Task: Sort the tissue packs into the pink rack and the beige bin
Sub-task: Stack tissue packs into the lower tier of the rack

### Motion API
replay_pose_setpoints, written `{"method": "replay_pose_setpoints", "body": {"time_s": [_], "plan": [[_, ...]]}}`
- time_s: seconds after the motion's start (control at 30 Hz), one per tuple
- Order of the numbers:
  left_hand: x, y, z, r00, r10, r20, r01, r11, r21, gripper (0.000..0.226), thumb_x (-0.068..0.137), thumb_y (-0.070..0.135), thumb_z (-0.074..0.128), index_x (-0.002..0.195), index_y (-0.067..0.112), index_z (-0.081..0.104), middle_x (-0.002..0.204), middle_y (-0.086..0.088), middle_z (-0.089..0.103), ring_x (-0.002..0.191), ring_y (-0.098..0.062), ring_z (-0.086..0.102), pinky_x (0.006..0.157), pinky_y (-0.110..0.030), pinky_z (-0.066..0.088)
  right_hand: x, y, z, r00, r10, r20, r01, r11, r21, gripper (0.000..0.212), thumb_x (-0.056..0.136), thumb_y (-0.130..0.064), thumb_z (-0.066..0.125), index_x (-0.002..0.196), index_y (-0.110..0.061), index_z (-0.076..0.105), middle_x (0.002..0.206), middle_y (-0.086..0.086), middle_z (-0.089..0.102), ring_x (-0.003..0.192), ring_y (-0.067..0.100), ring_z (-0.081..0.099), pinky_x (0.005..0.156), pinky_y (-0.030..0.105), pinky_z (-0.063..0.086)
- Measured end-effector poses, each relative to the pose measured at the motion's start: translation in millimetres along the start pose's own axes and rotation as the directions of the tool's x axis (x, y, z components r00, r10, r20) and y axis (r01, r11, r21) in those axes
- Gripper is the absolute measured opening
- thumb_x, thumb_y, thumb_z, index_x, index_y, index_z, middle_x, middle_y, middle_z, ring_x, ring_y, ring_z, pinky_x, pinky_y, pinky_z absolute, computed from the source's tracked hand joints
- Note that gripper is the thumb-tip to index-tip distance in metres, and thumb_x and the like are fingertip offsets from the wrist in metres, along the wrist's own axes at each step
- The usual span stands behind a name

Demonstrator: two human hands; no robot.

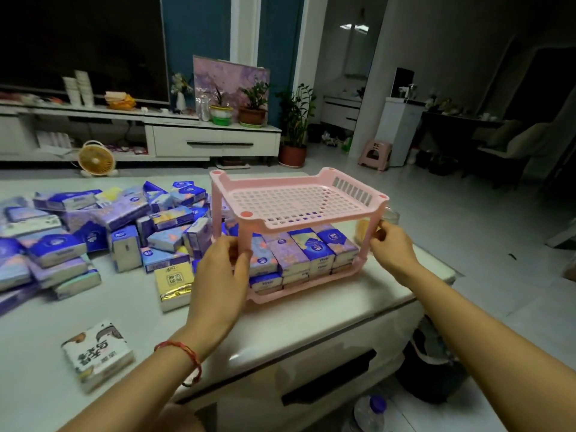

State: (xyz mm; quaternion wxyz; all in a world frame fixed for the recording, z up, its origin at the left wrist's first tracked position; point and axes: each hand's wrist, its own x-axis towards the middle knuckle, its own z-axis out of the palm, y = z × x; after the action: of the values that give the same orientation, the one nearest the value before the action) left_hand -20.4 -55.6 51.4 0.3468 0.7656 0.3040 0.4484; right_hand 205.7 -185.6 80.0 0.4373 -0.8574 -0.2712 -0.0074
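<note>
Pink plastic two-tier rack (299,201) on white worktop (343,310), perforated top shelf, lower shelf packed with blue-purple tissue packs (307,252), left hand (218,275) and right hand (391,244) fingers clamped round its near posts

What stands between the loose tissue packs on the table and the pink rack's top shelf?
Nothing visible. The top shelf is bare and open from above; the loose packs lie left of the rack. The left hand and right hand grip its front posts; the bottom shelf is full.
</note>
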Motion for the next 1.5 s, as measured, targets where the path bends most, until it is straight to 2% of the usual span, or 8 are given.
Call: {"method": "replay_pose_setpoints", "body": {"time_s": [0.43, 0.6, 0.7, 0.83, 0.97, 1.07, 1.2, 1.5], "plan": [[-58, 36, 23, 0.999, 0.033, 0.033, -0.028, 0.988, -0.149, 0.016, 0.088, 0.015, 0.057, 0.103, 0.015, 0.062, 0.101, -0.001, 0.063, 0.09, -0.016, 0.06, 0.082, -0.035, 0.05, -73, -12, 36, 0.995, 0.091, 0.031, -0.096, 0.946, 0.31, 0.037, 0.079, 0.012, 0.046, 0.108, -0.009, 0.055, 0.101, 0.013, 0.063, 0.091, 0.022, 0.059, 0.086, 0.037, 0.048], [-60, 33, 12, 0.936, 0.054, 0.348, 0.089, 0.92, -0.381, 0.03, 0.08, 0.011, 0.042, 0.1, 0.027, 0.059, 0.104, 0.0, 0.067, 0.097, -0.013, 0.065, 0.088, -0.03, 0.052, -108, -7, 53, 0.983, 0.185, -0.008, -0.167, 0.901, 0.4, 0.032, 0.08, 0.009, 0.048, 0.105, -0.01, 0.058, 0.096, 0.009, 0.066, 0.092, 0.024, 0.063, 0.087, 0.043, 0.051], [-52, 22, -2, 0.982, 0.01, 0.187, 0.035, 0.971, -0.237, 0.03, 0.082, -0.004, 0.043, 0.089, 0.021, 0.059, 0.097, 0.003, 0.06, 0.093, -0.011, 0.058, 0.077, -0.002, 0.041, -124, -5, 59, 0.96, 0.232, -0.154, -0.136, 0.872, 0.47, 0.023, 0.086, 0.006, 0.046, 0.095, -0.014, 0.053, 0.091, 0.003, 0.062, 0.082, 0.018, 0.057, 0.084, 0.04, 0.048], [-44, 3, -29, 0.988, 0.061, -0.143, -0.071, 0.995, -0.067, 0.019, 0.072, 0.008, 0.042, 0.084, 0.017, 0.053, 0.089, 0.001, 0.053, 0.084, -0.015, 0.049, 0.071, -0.012, 0.038, -134, -2, 62, 0.919, 0.335, -0.206, -0.184, 0.829, 0.529, 0.023, 0.09, 0.002, 0.04, 0.101, -0.016, 0.051, 0.106, 0.01, 0.059, 0.091, 0.02, 0.055, 0.087, 0.039, 0.047], [-7, -7, -46, 0.945, -0.248, 0.212, 0.3, 0.914, -0.273, 0.032, 0.093, 0.019, 0.048, 0.125, 0.017, 0.046, 0.13, -0.001, 0.049, 0.107, -0.011, 0.043, 0.091, -0.027, 0.032, -145, -20, 55, 0.969, 0.246, 0.004, -0.208, 0.81, 0.548, 0.045, 0.083, 0.012, 0.049, 0.122, -0.011, 0.044, 0.098, -0.005, 0.054, 0.084, 0.006, 0.053, 0.07, 0.024, 0.046], [0, 0, -44, 0.87, -0.177, 0.459, 0.353, 0.874, -0.333, 0.018, 0.099, 0.037, 0.028, 0.11, 0.042, 0.041, 0.104, 0.025, 0.051, 0.09, 0.008, 0.049, 0.091, -0.015, 0.027, -162, -28, 55, 0.974, 0.134, 0.181, -0.212, 0.818, 0.535, 0.066, 0.077, 0.016, 0.054, 0.133, -0.014, 0.033, 0.115, -0.006, 0.046, 0.097, 0.007, 0.05, 0.068, 0.014, 0.049], [-2, -9, -27, 0.886, -0.121, 0.448, 0.319, 0.86, -0.398, 0.039, 0.099, 0.043, 0.021, 0.092, 0.03, 0.057, 0.059, 0.022, 0.067, 0.059, 0.011, 0.063, 0.054, 0.0, 0.043, -172, -30, 65, 0.984, -0.035, 0.175, -0.061, 0.856, 0.513, 0.064, 0.075, 0.009, 0.066, 0.116, -0.03, 0.035, 0.117, -0.006, 0.049, 0.093, -0.006, 0.054, 0.07, 0.0, 0.045], [-1, -31, -9, 0.931, -0.138, 0.339, 0.291, 0.842, -0.454, 0.046, 0.098, 0.045, 0.025, 0.079, 0.029, 0.064, 0.064, 0.014, 0.071, 0.063, 0.004, 0.066, 0.061, -0.01, 0.049, -168, -20, 78, 0.992, -0.079, 0.103, 0.024, 0.892, 0.452, 0.062, 0.067, -0.025, 0.066, 0.126, -0.028, 0.045, 0.127, -0.001, 0.053, 0.114, 0.008, 0.055, 0.097, 0.029, 0.049]]}}
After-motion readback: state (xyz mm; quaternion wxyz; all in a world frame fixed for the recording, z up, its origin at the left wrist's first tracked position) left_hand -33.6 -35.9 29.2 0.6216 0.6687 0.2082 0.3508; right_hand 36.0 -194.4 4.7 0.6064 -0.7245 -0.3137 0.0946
